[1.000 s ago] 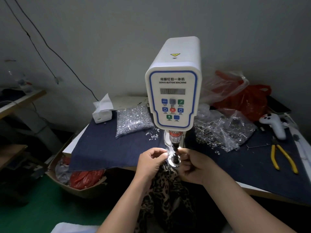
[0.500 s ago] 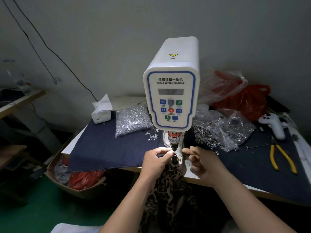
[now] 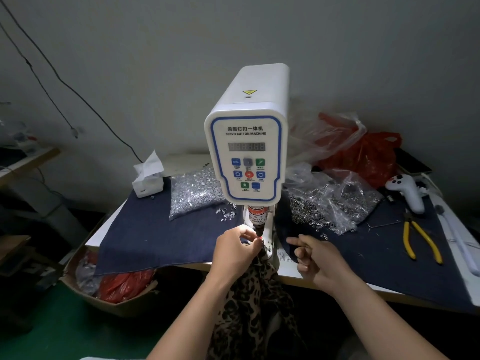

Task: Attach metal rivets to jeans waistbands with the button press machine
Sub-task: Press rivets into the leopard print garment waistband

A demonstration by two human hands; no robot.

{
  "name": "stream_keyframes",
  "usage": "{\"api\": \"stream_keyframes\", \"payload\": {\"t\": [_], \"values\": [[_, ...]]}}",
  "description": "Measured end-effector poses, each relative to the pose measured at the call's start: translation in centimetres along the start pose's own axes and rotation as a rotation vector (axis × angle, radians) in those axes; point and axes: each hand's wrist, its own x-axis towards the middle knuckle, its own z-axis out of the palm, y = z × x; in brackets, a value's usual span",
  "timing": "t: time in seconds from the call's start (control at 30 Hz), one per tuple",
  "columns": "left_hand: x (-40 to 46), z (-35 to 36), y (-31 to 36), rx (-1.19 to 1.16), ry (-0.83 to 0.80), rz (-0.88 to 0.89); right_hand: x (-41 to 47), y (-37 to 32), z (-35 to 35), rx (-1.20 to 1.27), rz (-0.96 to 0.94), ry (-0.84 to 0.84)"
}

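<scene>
We see a work table (image 3: 291, 275) covered by a dark blue denim cloth (image 3: 155, 240). On it stands the white button press machine (image 3: 248, 141), its front panel labelled "SERVO BUTTON MACHINE", with a punch (image 3: 257, 224) pointing down below the panel. Behind the machine on the right lie a red plastic bag (image 3: 371, 157) and a clear bag of dark metal rings (image 3: 330, 203); on the left sits a clear bag of silver rivets (image 3: 193, 192), with a white tissue box (image 3: 148, 178) just beside it. A leopard-print fabric (image 3: 257, 305) hangs down from the machine's base toward us; no jeans waistband can be made out. Under the table's left edge is a cardboard box (image 3: 104, 300) holding more red plastic. Our left hand (image 3: 235, 252) has its fingers curled at the punch tip, pinching the fabric there. Our right hand (image 3: 318, 261) is apart from the machine, fingers loosely curled, holding nothing we can see. At the far right lie a white controller (image 3: 407, 190) and yellow-handled pliers (image 3: 420, 241).
</scene>
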Motion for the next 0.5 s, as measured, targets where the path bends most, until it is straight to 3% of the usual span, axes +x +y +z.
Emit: {"api": "stream_keyframes", "payload": {"t": [0.23, 0.5], "values": [[-1.1, 0.3, 0.6, 0.013, 0.124, 0.062, -0.8, -0.1, 0.2, -0.004, -0.010, 0.007], [-1.5, 0.3, 0.3, 0.023, 0.158, 0.109, -1.3, -0.1, 0.4, 0.015, -0.026, 0.020]]}}
